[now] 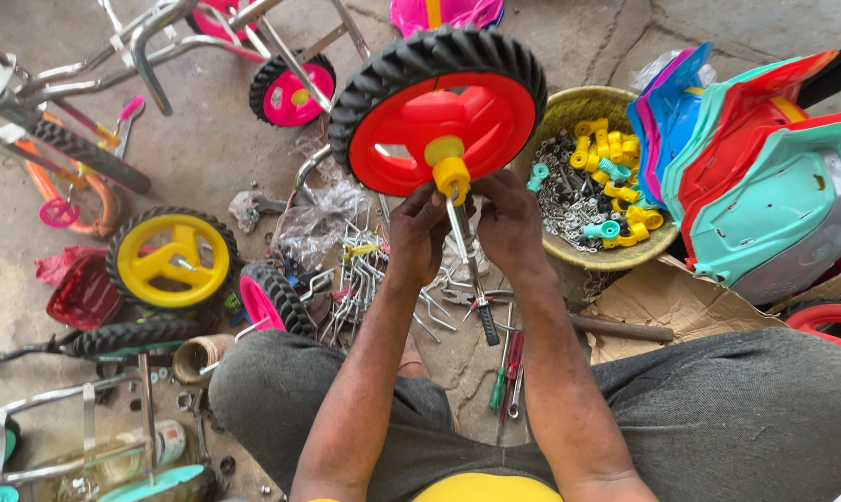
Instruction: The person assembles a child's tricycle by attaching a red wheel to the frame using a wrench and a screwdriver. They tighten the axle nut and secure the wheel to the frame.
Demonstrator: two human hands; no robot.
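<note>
A red plastic wheel (458, 116) with a black knobbly tyre stands upright in front of me, a yellow cap (451, 172) on its hub. A shiny metal axle rod (461, 232) comes down from the cap. My left hand (416, 232) grips the rod from the left, just under the cap. My right hand (507, 218) closes on the rod from the right at the same height. My knees in grey trousers spread below.
A woven basket (616, 256) of yellow and teal plastic parts and metal washers sits right of the wheel, beside stacked coloured plastic seats (764, 177). Pliers (476, 302), screwdrivers (504, 367) and bent metal rods (365, 279) lie on the floor. Yellow (171, 257) and pink wheels (290, 93) and tricycle frames lie left.
</note>
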